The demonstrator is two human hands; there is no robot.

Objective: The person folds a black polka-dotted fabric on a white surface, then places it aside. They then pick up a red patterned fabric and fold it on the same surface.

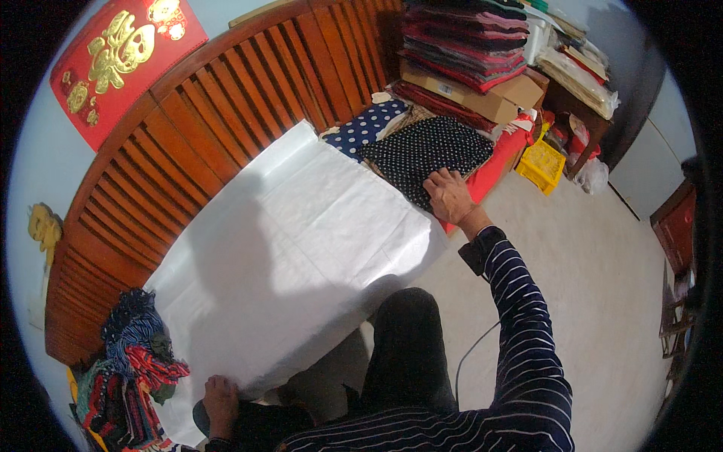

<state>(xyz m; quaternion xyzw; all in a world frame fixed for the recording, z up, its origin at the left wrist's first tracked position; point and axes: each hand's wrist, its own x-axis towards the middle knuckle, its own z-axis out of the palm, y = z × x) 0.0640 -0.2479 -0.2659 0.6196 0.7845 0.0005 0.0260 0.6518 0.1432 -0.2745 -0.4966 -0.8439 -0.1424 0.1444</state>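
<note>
Black fabric with white dots (426,148) lies folded in a pile at the far right end of the wooden bench. My right hand (450,196) rests on its near corner with the fingers curled; whether they pinch the cloth I cannot tell. Beside it, navy fabric with large white polka dots (367,129) lies against the backrest. A large white sheet (294,226) covers the seat in front of me. At its lower left edge is my left hand (221,398), fingers bent, close to my knee; its grip is not clear. Bundled striped and coloured cloth (133,367) lies left of the sheet.
The slatted wooden backrest (226,107) curves behind the sheet. Beyond the dotted fabric, a tall stack of folded textiles (466,45) sits on a cardboard box (452,95). A yellow plastic basket (540,165) and plastic bags (593,176) stand on the right. A thin cable (466,355) hangs near my right arm.
</note>
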